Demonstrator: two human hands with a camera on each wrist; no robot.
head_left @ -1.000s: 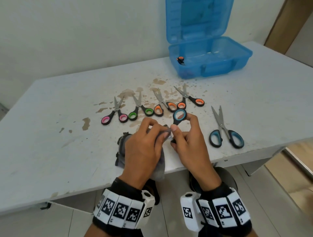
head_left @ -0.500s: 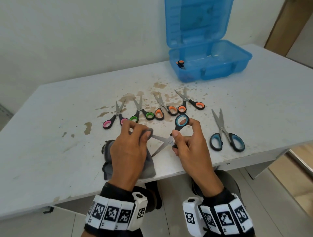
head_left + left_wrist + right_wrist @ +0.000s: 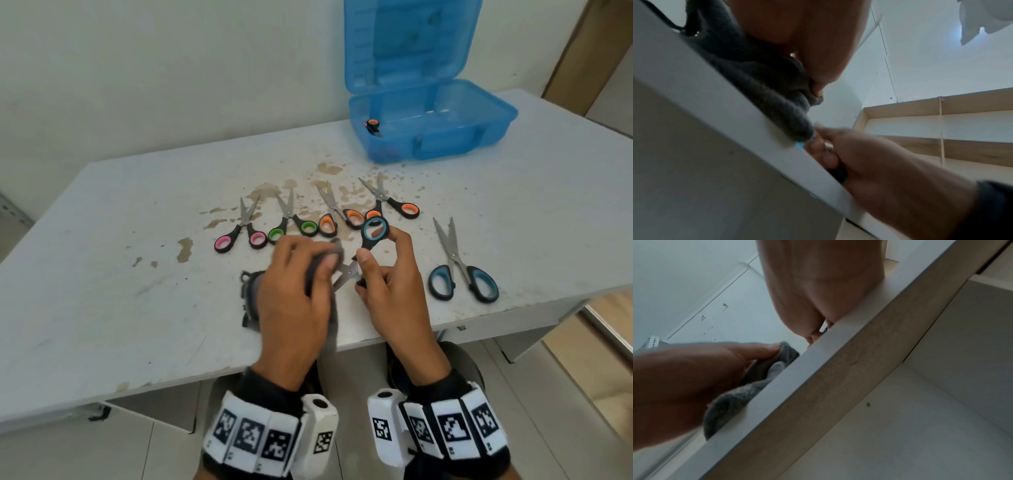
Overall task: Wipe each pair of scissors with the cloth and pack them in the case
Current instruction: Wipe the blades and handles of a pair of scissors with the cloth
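My right hand grips a small pair of black scissors with blue-lined handles, blades open and pointing left. My left hand holds a grey cloth pinched around one blade. The cloth hangs over the table's front edge; it shows again in the right wrist view as a grey cloth. Several small scissors lie in a row behind: pink, green, two orange pairs. A larger blue-handled pair lies to the right. The open blue case stands at the back right with one orange-handled pair inside.
The white table has brown stains around the row of scissors. A wall runs behind the table. Wooden shelving shows in the left wrist view. The floor lies below the table's front edge.
The left hand slid the cloth out along a blade to the left, then came back toward the pivot. The right hand kept hold of the scissors.
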